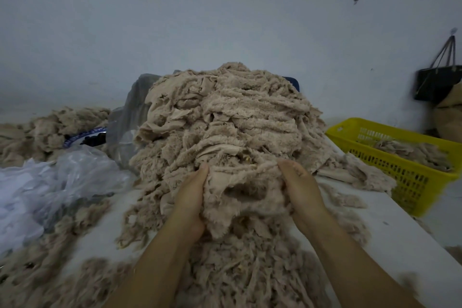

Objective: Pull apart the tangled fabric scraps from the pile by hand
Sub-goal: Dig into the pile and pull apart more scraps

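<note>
Head view looks down on a white table point(405, 240) pushed against a pale grey-blue wall point(225, 20) with a few dark scuffs on it. At the centre rises the pile of fabric scraps point(225, 117), a tall mound of beige, fuzzy, frayed strips, matted together, with loose tufts spilling toward 6 o'clock and across the tabletop.

At the near foot of the pile, both hands are dug into one clump point(246, 197) of the same fleece. The left hand point(191, 197) grips its 9 o'clock edge, thumb on top and fingers curled under into the fabric. The right hand point(301, 187) grips the 3 o'clock edge the same way. The clump sags between them, touching the pile behind.

At 9 o'clock lies crumpled clear plastic sheeting point(62, 177), thin and glossy, and beyond it a second, lower heap point(50, 127) of the same beige fluff. Between heap and pile sits a blue-and-white band point(82, 136); its markings are too blurred to read.

At 3 o'clock a yellow plastic basket point(410, 180) with perforated walls holds a few more scraps. Above it, a black bag point(435, 85) hangs by long straps from a wall hook, beside a brown sack point(450, 117).
</note>
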`<state>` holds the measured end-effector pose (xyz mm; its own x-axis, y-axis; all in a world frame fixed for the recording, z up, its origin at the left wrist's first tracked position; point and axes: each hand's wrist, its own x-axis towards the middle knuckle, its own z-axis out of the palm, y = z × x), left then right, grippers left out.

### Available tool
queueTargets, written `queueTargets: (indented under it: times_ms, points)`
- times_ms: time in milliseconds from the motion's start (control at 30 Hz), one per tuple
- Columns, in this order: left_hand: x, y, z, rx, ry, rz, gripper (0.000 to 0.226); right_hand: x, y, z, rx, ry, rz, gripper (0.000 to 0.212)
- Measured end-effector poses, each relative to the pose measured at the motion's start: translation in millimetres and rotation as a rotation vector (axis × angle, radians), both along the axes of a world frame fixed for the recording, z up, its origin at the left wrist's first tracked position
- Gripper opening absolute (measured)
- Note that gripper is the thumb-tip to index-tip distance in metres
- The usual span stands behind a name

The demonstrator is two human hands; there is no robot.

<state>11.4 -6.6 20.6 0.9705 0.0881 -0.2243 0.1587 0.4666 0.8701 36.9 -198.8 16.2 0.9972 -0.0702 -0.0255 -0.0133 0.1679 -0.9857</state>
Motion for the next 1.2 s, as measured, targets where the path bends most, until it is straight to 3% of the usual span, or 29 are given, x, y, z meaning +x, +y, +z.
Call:
queueTargets:
  times_ms: [67,167,233,267,400,600,700,867,933,1000,1100,1133,1200]
  points:
    - [-4,1,1,0.099,-0.016,-0.094,0.05,0,-2,0,0.074,-0.015,0.037,0.022]
    - [-10,-1,-1,0.505,-0.121,-0.251,0.078,0,0,1,0.209,-0.056,0.117,0.02]
    - [-15,-9,-2,0.684,-0.185,-0.392,0.073,-3,5,2,0.192,-0.088,0.155,0.024]
    - [-14,-12,-2,0.671,-0.201,-0.428,0.06,-5,8,1,0.163,-0.102,0.17,0.027]
    - [-11,-17,-3,0.414,-0.253,-0.265,0.032,-8,12,-1,0.098,-0.13,0.186,0.035]
    - [2,4,1,-0.344,-0.218,-0.037,0.036,1,-2,-1,0.119,-0.14,0.03,0.045]
    - [5,8,4,-0.604,-0.255,-0.002,0.038,2,-8,-4,0.015,-0.175,0.073,0.049]
    - [8,-1,3,-0.655,-0.274,-0.069,0.038,-18,26,-9,-0.493,-0.234,0.616,0.029]
    - [10,7,2,-0.688,-0.286,-0.05,0.041,-15,28,-12,-0.669,-0.285,0.655,0.013]
    - [12,14,1,-0.725,-0.274,-0.012,0.042,-11,22,-11,-0.727,-0.333,0.547,0.033]
    - [12,13,0,-0.553,-0.243,-0.007,0.031,-5,7,-6,-0.334,-0.208,0.376,0.043]
    - [11,12,-1,-0.374,-0.232,-0.013,0.03,-4,5,-5,-0.229,-0.15,0.355,0.048]
    - [5,4,-2,0.188,-0.227,-0.062,0.034,-4,3,-3,-0.122,-0.101,0.338,0.053]
